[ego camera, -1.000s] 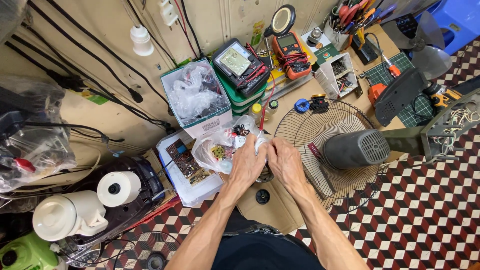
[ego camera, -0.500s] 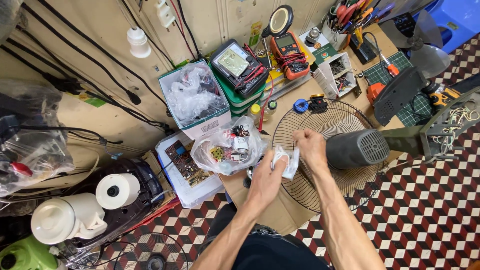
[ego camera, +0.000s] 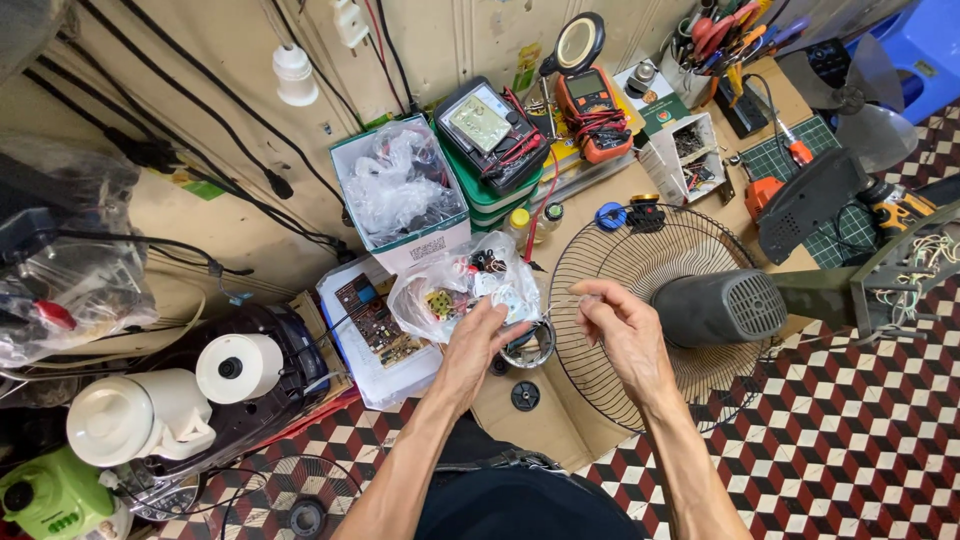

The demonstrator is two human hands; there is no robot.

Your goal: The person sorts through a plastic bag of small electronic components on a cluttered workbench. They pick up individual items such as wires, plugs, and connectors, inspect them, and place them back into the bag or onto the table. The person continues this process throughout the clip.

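Both hands [ego camera: 480, 345] [ego camera: 615, 325] have separated, one plastic bag [ego camera: 460, 290] between.

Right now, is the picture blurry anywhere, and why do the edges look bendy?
Head view: mostly sharp, evenly lit, soft shadows. The wide lens bends the edges, so the red-and-white checkered floor curves. The left hand on the clear crinkly plastic bag and the right hand pinching something small and pale are slightly soft. Mild glare sits on the bag.
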